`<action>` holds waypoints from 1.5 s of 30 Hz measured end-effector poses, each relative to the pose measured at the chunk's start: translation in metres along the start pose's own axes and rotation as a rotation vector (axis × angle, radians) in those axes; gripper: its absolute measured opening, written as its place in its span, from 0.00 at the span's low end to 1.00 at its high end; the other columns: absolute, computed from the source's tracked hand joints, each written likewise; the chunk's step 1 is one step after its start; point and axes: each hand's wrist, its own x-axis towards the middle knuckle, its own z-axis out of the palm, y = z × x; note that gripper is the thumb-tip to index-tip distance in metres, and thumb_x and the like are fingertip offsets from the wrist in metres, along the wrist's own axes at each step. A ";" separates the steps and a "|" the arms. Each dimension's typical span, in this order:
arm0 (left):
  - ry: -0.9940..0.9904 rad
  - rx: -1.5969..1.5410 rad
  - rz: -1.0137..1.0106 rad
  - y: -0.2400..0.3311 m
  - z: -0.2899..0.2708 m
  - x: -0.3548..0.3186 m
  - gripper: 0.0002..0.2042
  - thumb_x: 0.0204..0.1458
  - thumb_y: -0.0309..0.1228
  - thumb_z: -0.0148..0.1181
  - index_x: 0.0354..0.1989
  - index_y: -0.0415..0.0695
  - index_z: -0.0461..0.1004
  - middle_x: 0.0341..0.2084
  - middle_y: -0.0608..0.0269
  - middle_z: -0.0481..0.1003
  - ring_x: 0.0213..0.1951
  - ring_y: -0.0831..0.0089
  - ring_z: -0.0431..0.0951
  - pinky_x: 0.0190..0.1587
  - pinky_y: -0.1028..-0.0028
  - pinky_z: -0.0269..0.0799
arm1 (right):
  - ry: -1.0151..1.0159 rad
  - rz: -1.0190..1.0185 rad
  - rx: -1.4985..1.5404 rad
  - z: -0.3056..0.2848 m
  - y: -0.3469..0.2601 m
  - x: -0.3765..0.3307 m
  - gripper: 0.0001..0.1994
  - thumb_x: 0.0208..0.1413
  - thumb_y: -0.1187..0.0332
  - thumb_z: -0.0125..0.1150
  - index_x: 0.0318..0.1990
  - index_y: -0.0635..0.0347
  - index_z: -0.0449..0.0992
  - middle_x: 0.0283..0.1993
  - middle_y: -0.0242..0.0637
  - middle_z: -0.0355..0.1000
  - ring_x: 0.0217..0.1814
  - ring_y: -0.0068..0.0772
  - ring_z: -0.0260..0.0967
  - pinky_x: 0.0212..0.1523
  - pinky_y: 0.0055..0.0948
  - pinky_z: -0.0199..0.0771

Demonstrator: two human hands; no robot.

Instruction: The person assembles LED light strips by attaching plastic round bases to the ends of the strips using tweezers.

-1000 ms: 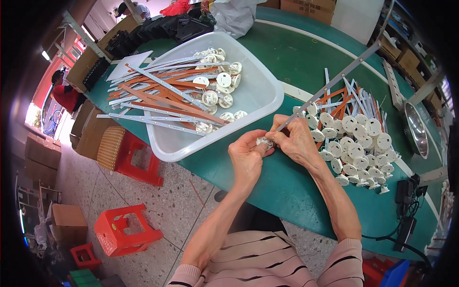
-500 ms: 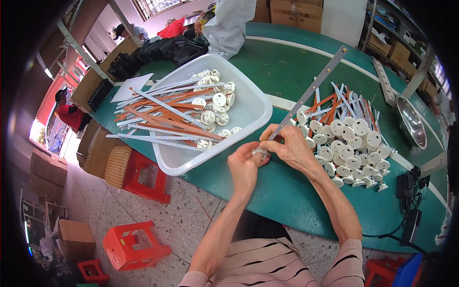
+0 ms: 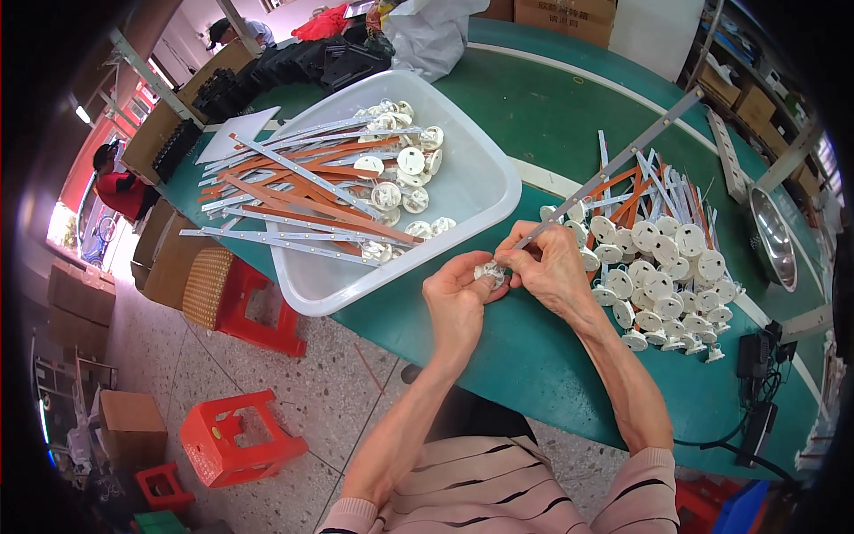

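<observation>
My left hand (image 3: pixel 455 295) pinches a small white round plastic fitting (image 3: pixel 490 271) over the front of the green table. My right hand (image 3: pixel 553 269) grips the lower end of a long grey LED strip (image 3: pixel 623 157) right beside the fitting. That strip slants up to the far right, with small yellowish chips along it. Fingertips hide where strip and fitting meet, so I cannot tell whether they are joined. Right of my hands lies a heap of white round fittings (image 3: pixel 657 285), with grey and orange strips (image 3: pixel 627 191) behind them.
On the left a white plastic tub (image 3: pixel 476 169) holds strips with white round ends (image 3: pixel 410 161). A metal bowl (image 3: pixel 772 238) and black power adapters (image 3: pixel 756 354) are at the right of the table (image 3: pixel 525 89). Red stools (image 3: pixel 238 438) stand on the floor; a person in red (image 3: pixel 123 191) is far left.
The strip's upper end has swung right and tilts lower. Both hands stay close together at the white fitting. The whole view has shifted slightly.
</observation>
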 end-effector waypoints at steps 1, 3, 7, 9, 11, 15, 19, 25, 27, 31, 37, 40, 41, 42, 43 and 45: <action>0.011 -0.002 0.009 0.000 0.000 0.000 0.12 0.46 0.13 0.52 0.41 0.26 0.71 0.34 0.48 0.76 0.35 0.67 0.78 0.40 0.72 0.79 | -0.016 -0.017 -0.017 0.000 0.002 0.000 0.05 0.48 0.77 0.57 0.24 0.67 0.74 0.17 0.32 0.69 0.17 0.17 0.64 0.18 0.19 0.62; 0.020 0.000 0.010 0.001 0.000 -0.002 0.12 0.46 0.13 0.52 0.41 0.26 0.71 0.34 0.48 0.76 0.35 0.67 0.78 0.40 0.72 0.79 | -0.012 -0.010 -0.021 0.001 0.001 0.001 0.04 0.47 0.76 0.58 0.23 0.68 0.74 0.16 0.34 0.69 0.17 0.18 0.63 0.19 0.22 0.62; 0.009 0.004 0.012 0.006 0.003 -0.002 0.12 0.46 0.13 0.51 0.41 0.27 0.71 0.34 0.48 0.76 0.35 0.68 0.78 0.39 0.72 0.79 | -0.009 -0.023 0.000 0.002 0.005 -0.001 0.04 0.46 0.76 0.58 0.23 0.68 0.74 0.15 0.36 0.67 0.19 0.19 0.62 0.20 0.25 0.62; 0.010 0.011 0.007 0.006 0.003 -0.004 0.12 0.46 0.13 0.51 0.41 0.27 0.71 0.34 0.48 0.76 0.35 0.68 0.78 0.39 0.72 0.79 | -0.007 -0.039 0.001 0.003 0.005 -0.002 0.04 0.46 0.76 0.58 0.23 0.68 0.74 0.15 0.36 0.67 0.19 0.19 0.61 0.20 0.25 0.62; -0.003 0.008 0.024 0.003 0.002 -0.003 0.12 0.46 0.13 0.51 0.41 0.27 0.71 0.34 0.49 0.76 0.35 0.68 0.78 0.39 0.72 0.79 | 0.007 -0.048 0.043 0.003 0.007 -0.002 0.05 0.46 0.76 0.58 0.23 0.68 0.74 0.15 0.36 0.67 0.18 0.18 0.60 0.19 0.25 0.61; -0.005 -0.011 0.012 0.005 0.003 -0.003 0.12 0.46 0.12 0.51 0.41 0.27 0.71 0.34 0.49 0.76 0.36 0.68 0.78 0.40 0.72 0.79 | 0.014 -0.043 0.059 0.003 0.008 -0.004 0.05 0.46 0.76 0.58 0.23 0.68 0.74 0.15 0.35 0.67 0.19 0.18 0.60 0.19 0.24 0.61; 0.009 -0.017 0.000 0.005 0.001 -0.002 0.12 0.46 0.13 0.51 0.41 0.27 0.71 0.34 0.49 0.76 0.36 0.68 0.78 0.40 0.72 0.79 | 0.000 -0.021 0.024 0.004 0.005 -0.004 0.05 0.46 0.75 0.58 0.23 0.69 0.74 0.15 0.36 0.67 0.19 0.18 0.62 0.20 0.23 0.62; 0.003 -0.026 0.023 0.003 0.001 -0.001 0.12 0.46 0.13 0.52 0.41 0.28 0.71 0.34 0.49 0.76 0.35 0.68 0.78 0.39 0.72 0.79 | 0.014 -0.040 0.033 0.005 0.004 -0.003 0.05 0.46 0.75 0.58 0.23 0.69 0.74 0.16 0.36 0.68 0.19 0.19 0.63 0.20 0.24 0.64; 0.002 -0.022 0.027 0.002 0.000 -0.001 0.12 0.46 0.13 0.52 0.41 0.28 0.71 0.34 0.49 0.76 0.35 0.68 0.78 0.39 0.73 0.79 | 0.014 -0.041 0.034 0.004 0.003 -0.003 0.05 0.46 0.76 0.58 0.24 0.69 0.74 0.16 0.36 0.69 0.19 0.19 0.63 0.20 0.24 0.64; 0.003 -0.019 0.032 0.003 0.000 -0.005 0.12 0.46 0.13 0.53 0.41 0.28 0.71 0.34 0.49 0.76 0.35 0.68 0.78 0.39 0.72 0.79 | -0.004 -0.056 0.024 0.004 0.004 -0.006 0.05 0.48 0.76 0.57 0.24 0.68 0.74 0.17 0.34 0.70 0.19 0.18 0.64 0.20 0.21 0.64; -0.015 -0.020 0.038 -0.002 0.000 -0.002 0.12 0.47 0.13 0.52 0.42 0.28 0.71 0.36 0.48 0.76 0.37 0.67 0.78 0.39 0.71 0.80 | -0.001 -0.047 0.034 0.002 0.002 -0.005 0.05 0.48 0.75 0.58 0.24 0.68 0.74 0.18 0.34 0.70 0.19 0.18 0.64 0.20 0.22 0.64; -0.026 -0.025 0.041 -0.003 -0.001 0.003 0.13 0.48 0.13 0.50 0.43 0.28 0.71 0.37 0.48 0.75 0.38 0.66 0.78 0.39 0.71 0.80 | 0.011 -0.048 0.014 0.001 0.003 0.000 0.05 0.46 0.75 0.58 0.24 0.69 0.74 0.17 0.37 0.70 0.21 0.20 0.65 0.22 0.25 0.65; -0.033 -0.027 0.047 -0.003 -0.002 0.004 0.12 0.49 0.13 0.50 0.44 0.29 0.71 0.38 0.47 0.75 0.38 0.66 0.78 0.39 0.71 0.80 | 0.014 -0.056 0.000 0.002 0.003 0.002 0.05 0.46 0.75 0.58 0.24 0.69 0.74 0.17 0.38 0.70 0.20 0.21 0.66 0.22 0.26 0.66; -0.033 -0.027 0.050 -0.003 -0.002 0.005 0.12 0.49 0.13 0.50 0.44 0.29 0.71 0.38 0.47 0.75 0.38 0.66 0.78 0.39 0.71 0.80 | 0.013 -0.060 0.000 0.002 0.002 0.003 0.05 0.46 0.75 0.58 0.24 0.69 0.74 0.17 0.38 0.70 0.20 0.21 0.66 0.22 0.26 0.66; -0.033 -0.033 0.055 0.000 -0.003 0.004 0.12 0.50 0.14 0.49 0.44 0.29 0.70 0.37 0.48 0.75 0.38 0.66 0.78 0.39 0.70 0.80 | 0.015 -0.054 -0.021 0.003 -0.002 0.002 0.05 0.46 0.75 0.57 0.24 0.68 0.74 0.18 0.40 0.71 0.20 0.23 0.67 0.22 0.27 0.66; 0.021 -0.008 0.073 0.001 -0.004 0.001 0.13 0.49 0.13 0.48 0.44 0.29 0.71 0.37 0.50 0.75 0.38 0.66 0.77 0.38 0.68 0.80 | 0.026 -0.159 -0.034 0.005 0.006 0.003 0.05 0.48 0.75 0.56 0.25 0.67 0.74 0.20 0.34 0.71 0.19 0.19 0.66 0.20 0.22 0.65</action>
